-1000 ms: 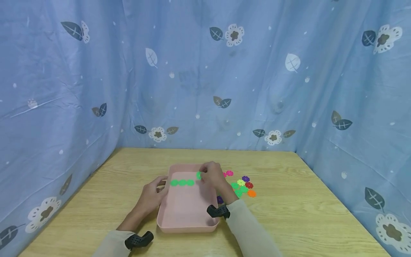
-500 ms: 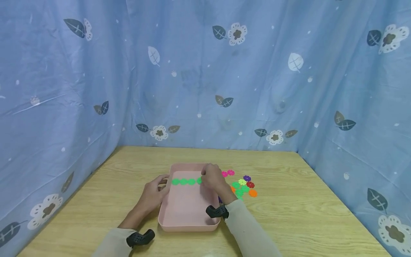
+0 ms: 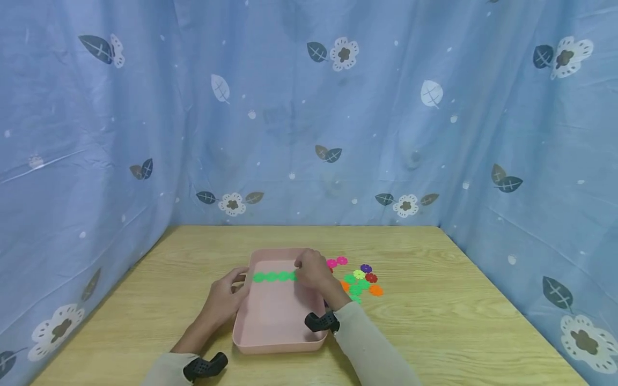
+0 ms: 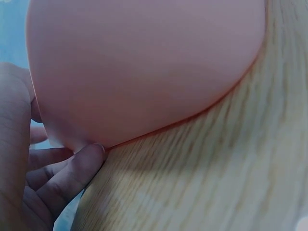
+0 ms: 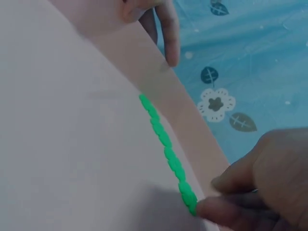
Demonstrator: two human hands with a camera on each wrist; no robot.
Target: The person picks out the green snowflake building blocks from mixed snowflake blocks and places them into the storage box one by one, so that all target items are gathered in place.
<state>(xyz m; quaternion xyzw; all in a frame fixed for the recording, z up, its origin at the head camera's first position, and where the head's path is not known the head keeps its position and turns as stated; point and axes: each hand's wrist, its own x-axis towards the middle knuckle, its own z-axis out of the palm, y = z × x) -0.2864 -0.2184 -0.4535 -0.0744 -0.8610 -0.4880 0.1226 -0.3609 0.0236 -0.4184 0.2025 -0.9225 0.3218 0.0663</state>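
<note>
A pink tray (image 3: 277,321) lies on the table, with a row of green flower-shaped discs (image 3: 271,276) flat across its upper part. My left hand (image 3: 226,297) grips the tray's left side, the thumb on the wall and other fingers around the rim. In the right wrist view the green discs (image 5: 174,161) form a line along the tray's far wall. My right hand (image 3: 313,271) is over the tray's upper right; a fingertip touches the last disc in the row, while another finger stands apart from it. From the head view this hand partly hides that disc.
To the right of the tray, loose flower discs in green (image 3: 355,290), pink (image 3: 341,260), purple (image 3: 366,268), yellow (image 3: 359,274), red (image 3: 371,278) and orange (image 3: 376,290) lie on the wooden table (image 3: 434,311). A blue patterned curtain (image 3: 289,118) surrounds the table.
The rightmost green disc has moved from above the row down into line with the other green discs. My right hand has lowered with it. The left hand keeps its grip on the tray.
</note>
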